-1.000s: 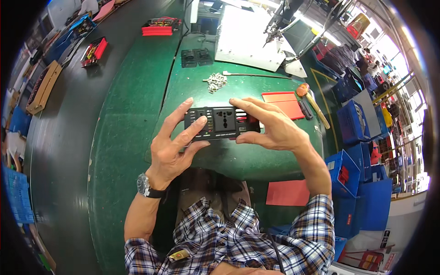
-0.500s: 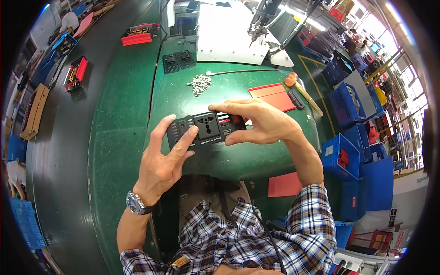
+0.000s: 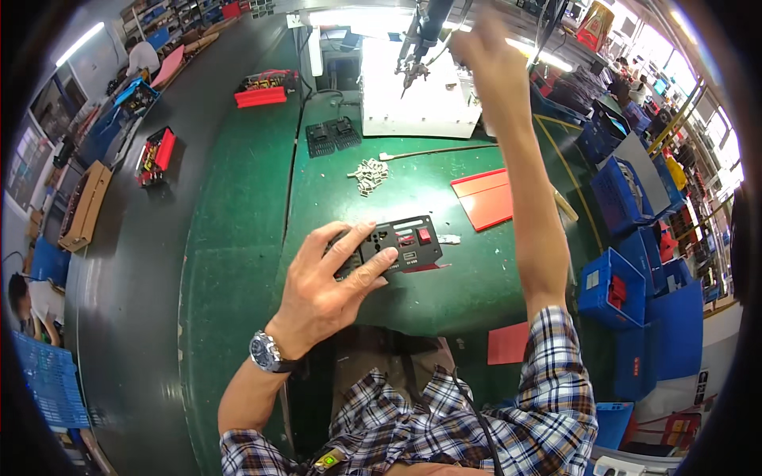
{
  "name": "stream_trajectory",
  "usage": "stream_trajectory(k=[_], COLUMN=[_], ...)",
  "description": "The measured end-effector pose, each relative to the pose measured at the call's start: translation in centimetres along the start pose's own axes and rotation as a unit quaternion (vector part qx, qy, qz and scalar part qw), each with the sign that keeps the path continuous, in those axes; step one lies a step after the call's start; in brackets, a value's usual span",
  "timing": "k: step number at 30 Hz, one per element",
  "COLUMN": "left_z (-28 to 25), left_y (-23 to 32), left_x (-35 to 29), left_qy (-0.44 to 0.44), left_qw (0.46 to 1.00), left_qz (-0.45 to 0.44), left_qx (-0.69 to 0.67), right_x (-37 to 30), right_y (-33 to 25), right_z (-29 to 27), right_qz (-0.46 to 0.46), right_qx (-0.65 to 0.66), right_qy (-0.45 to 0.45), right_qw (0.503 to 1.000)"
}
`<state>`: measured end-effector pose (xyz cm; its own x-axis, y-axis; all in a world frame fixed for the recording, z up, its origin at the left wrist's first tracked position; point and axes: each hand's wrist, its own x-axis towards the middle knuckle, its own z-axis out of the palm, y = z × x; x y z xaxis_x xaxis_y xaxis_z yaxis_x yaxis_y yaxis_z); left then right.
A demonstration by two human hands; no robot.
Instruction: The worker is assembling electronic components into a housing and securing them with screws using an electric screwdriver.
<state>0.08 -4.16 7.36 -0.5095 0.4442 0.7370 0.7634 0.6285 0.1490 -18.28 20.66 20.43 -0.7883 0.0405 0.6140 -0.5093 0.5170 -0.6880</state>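
My left hand [image 3: 321, 278] grips a black socket panel [image 3: 427, 254] by its left end, thumb and fingers pressed on it. The panel has a multi-hole outlet, slots and a red rocker switch; its left part is hidden under my fingers. A short silvery piece and a red strip show at its right and lower edges. My right hand [image 3: 490, 47] is raised far up and away from the panel, close to a dark hanging tool with a pointed tip [image 3: 411, 75]. Motion blurs its fingers, so I cannot make out whether it holds anything.
Beyond the panel lie small metal pieces [image 3: 367, 176], black slotted parts [image 3: 333, 136] and a cable [image 3: 436, 152]. A white box [image 3: 421, 115] stands at the back. Right of the panel is a red plate [image 3: 484, 198]; my forearm partly covers a hammer handle [image 3: 565, 205]. Blue bins [image 3: 611, 285] stand right.
My right hand has let go of the panel and swung up to the hanging tool. My left hand keeps the panel, now with its fingers further over the outlet.
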Motion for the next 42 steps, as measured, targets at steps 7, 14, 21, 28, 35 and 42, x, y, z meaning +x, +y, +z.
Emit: stream_trajectory(k=[7, 14, 21, 28, 35, 42], left_z=[0.1, 0.2, 0.4, 0.8, 1.0, 0.9], left_y=[-0.5, -1.9, -1.6, -1.4, -1.9, -1.2], left_x=[0.1, 0.9, 1.4, 0.9, 0.7, 1.1], left_qy=[0.002, 0.007, 0.009, 0.014, 0.013, 0.019], left_qw=[1.0, 0.999, 0.999, 0.999, 0.999, 0.999], left_qz=[-0.021, -0.037, -0.033, -0.028, -0.032, -0.033], left_qx=[-0.022, -0.019, -0.035, -0.029, -0.022, -0.02], right_x=[10.7, -2.6, -5.8, -9.7, -9.9, -8.7], right_y=[4.5, -0.4, -4.3, -10.5, -9.3, -7.5], right_z=[4.5, 0.1, -8.5, -3.1, -3.1, -2.9], right_qz=[0.02, -0.055, -0.199, -0.152, -0.117, -0.098], right_qx=[0.42, 0.382, 0.568, 0.386, 0.372, 0.381], right_qy=[-0.008, 0.061, -0.065, 0.168, 0.089, 0.124], right_qw=[0.907, 0.921, 0.796, 0.894, 0.916, 0.911])
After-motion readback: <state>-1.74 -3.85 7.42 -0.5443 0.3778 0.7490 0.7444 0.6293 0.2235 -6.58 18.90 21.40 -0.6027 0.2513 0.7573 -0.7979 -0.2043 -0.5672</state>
